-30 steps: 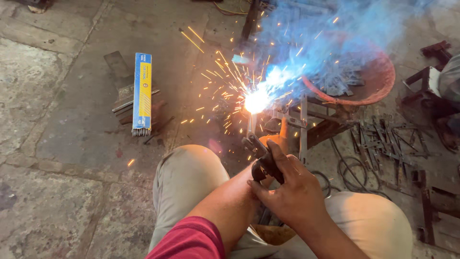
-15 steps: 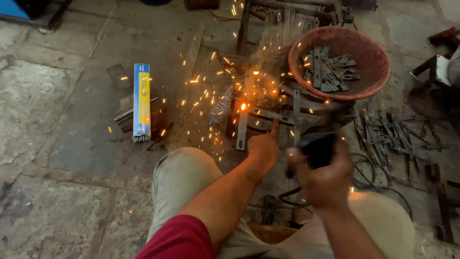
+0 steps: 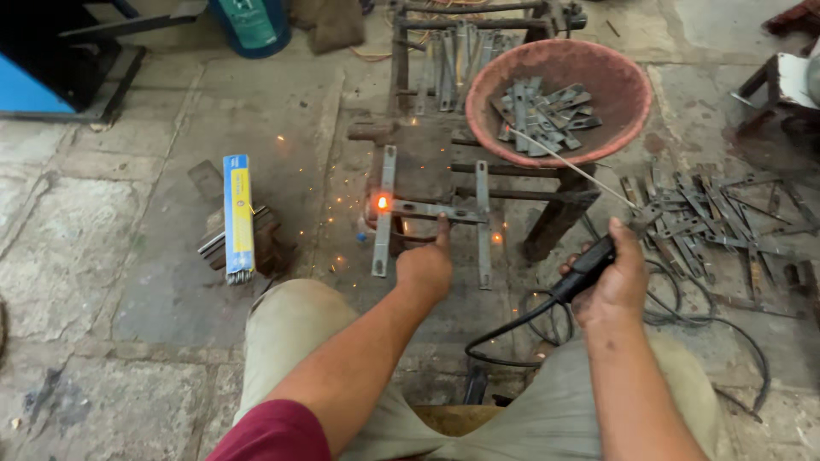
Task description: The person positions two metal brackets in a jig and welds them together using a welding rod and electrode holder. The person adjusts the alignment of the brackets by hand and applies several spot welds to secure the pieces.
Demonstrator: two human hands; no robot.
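We press our left hand (image 3: 424, 266), fingers curled and one fingertip extended, onto a flat steel strip (image 3: 437, 210) lying crosswise on the low metal frame (image 3: 512, 193), near the frame's front left corner. At the strip's left end a fresh weld spot (image 3: 382, 202) glows orange where it meets an upright flat bar (image 3: 383, 210). That joint looks very hot to us, and our bare fingertip sits on the same strip; heat running along the steel could burn it, and scattered sparks on the stone floor (image 3: 154, 282) could land on our trousers.

Our right hand (image 3: 617, 277) is clenched around the black electrode holder (image 3: 585, 268), its thin grey rod (image 3: 568, 169) angled up toward the bowl. The rod's bare tip could strike the frame and arc by accident if it dips.

Beyond the frame's far right corner sits a round, dusty reddish bowl (image 3: 598, 72) of cut grey plates. More rusty strips (image 3: 709, 213) lie right of the frame, and a blue and yellow box of electrodes (image 3: 237, 213) lies left of it.
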